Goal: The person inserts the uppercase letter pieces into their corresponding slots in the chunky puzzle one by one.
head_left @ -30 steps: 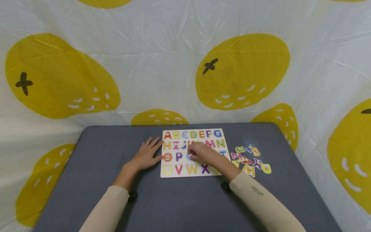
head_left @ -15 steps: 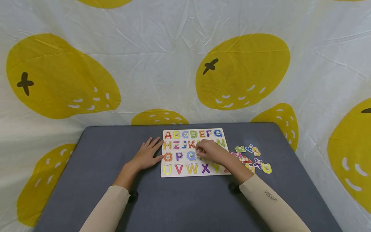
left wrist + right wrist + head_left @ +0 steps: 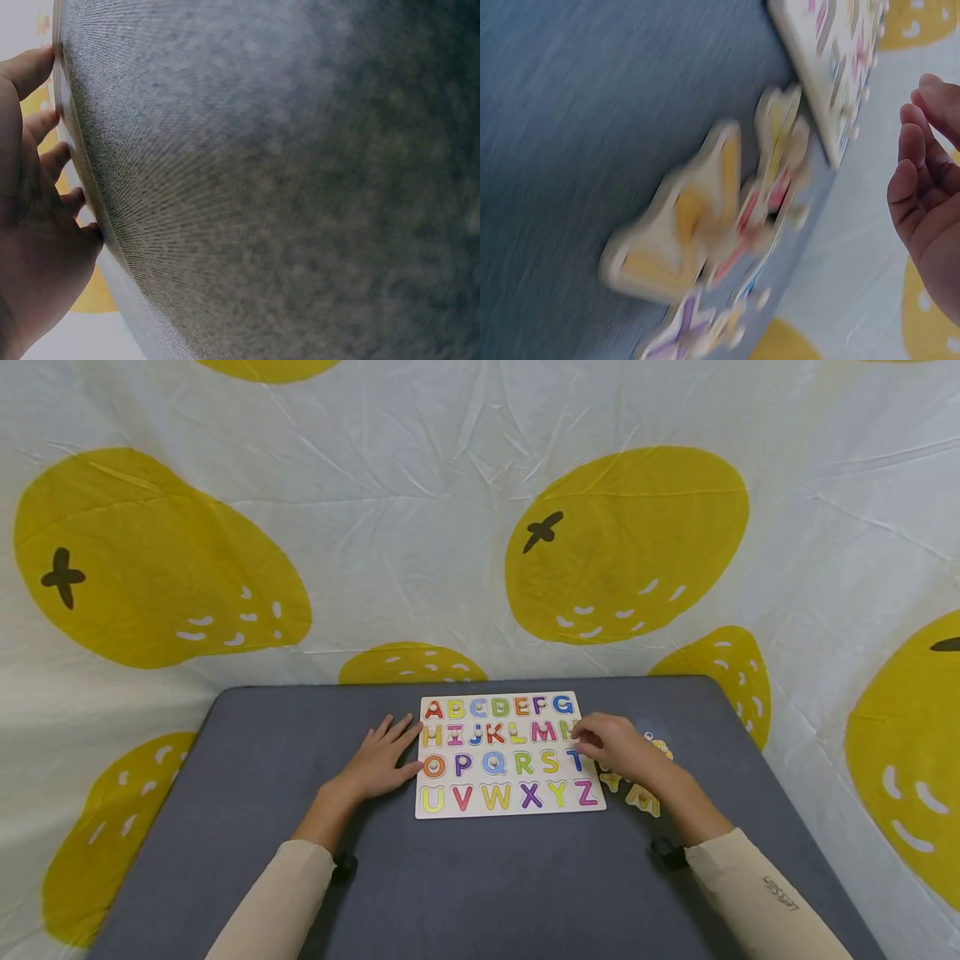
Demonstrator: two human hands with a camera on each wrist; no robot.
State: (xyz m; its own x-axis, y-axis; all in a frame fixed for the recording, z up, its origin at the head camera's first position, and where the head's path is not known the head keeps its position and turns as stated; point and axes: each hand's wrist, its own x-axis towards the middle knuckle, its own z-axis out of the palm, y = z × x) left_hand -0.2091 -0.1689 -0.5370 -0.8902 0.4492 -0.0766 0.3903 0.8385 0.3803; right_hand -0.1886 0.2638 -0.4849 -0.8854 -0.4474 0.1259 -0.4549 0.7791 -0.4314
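A wooden alphabet puzzle board (image 3: 512, 782) lies on the table, its rows running A to Z in several colours. Many letters in the upper rows carry small knobs. My left hand (image 3: 382, 760) lies with fingers spread, fingertips at the board's left edge; the left wrist view shows those fingertips (image 3: 90, 232) along the edge too. Past the board's right edge, my right hand (image 3: 618, 747) hovers with loosely bent fingers and nothing between them. Below it are loose letter pieces, including a yellow M-shaped piece (image 3: 643, 800); the hand hides several others.
In the right wrist view, a purple X piece (image 3: 681, 330) and a yellow Y piece (image 3: 780, 120) lie among overlapping knobbed letters. The dark grey table (image 3: 480, 885) backs onto a white cloth (image 3: 405, 527) printed with yellow fruit shapes.
My right hand has risen from around the Q on the board and travelled right, over the loose letters. The Q it covered now shows. My left hand has stayed put.
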